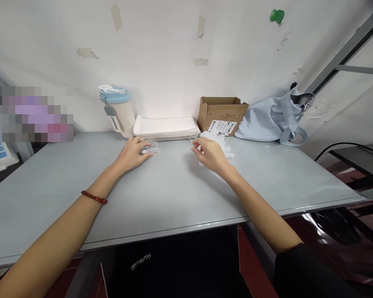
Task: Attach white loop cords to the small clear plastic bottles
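My left hand (133, 152) rests on the grey table, thumb and fingers closed around the sides of a small clear plastic piece (154, 147). Across from it, my right hand (211, 153) hovers with curled fingers at a pile of small white, translucent pieces (227, 155), partly covering them. Thin pale strands show by its fingertips; whether the fingers hold them is hard to see. Behind both hands lies a stack of flat white sheets or envelopes (166, 127).
A cream tumbler with a blue lid (121, 111) stands left of the stack. An open cardboard box (222, 116) and a light blue cloth bag (264, 120) sit at the back right against the wall. The table's front edge (174, 231) is near me.
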A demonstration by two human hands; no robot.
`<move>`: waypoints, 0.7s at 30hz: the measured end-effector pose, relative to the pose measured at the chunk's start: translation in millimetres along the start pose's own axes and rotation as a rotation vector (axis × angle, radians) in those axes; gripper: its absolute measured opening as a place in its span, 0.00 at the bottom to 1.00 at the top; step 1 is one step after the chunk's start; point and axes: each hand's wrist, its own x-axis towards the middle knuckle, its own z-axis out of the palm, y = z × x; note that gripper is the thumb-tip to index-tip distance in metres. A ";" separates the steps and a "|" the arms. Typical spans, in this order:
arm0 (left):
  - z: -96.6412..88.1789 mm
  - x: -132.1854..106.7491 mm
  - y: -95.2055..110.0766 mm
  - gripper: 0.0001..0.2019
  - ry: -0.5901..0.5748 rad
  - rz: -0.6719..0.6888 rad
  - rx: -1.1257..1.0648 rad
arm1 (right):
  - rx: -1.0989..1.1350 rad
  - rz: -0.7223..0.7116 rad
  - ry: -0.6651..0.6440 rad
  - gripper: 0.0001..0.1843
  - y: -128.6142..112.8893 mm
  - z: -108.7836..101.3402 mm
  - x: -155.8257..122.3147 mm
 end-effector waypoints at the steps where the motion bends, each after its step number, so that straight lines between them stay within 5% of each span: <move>1: 1.9 -0.1 -1.6 0.18 0.012 -0.017 0.002 | -0.031 0.026 -0.014 0.10 2.4 -4.3 0.6; 9: 3.6 -0.3 1.1 0.14 0.125 -0.088 0.060 | -0.167 0.118 -0.149 0.11 11.1 -15.6 0.4; 21: -0.8 -4.7 45.2 0.15 0.079 -0.015 0.038 | -0.472 -0.037 -0.216 0.10 -5.3 8.5 -5.6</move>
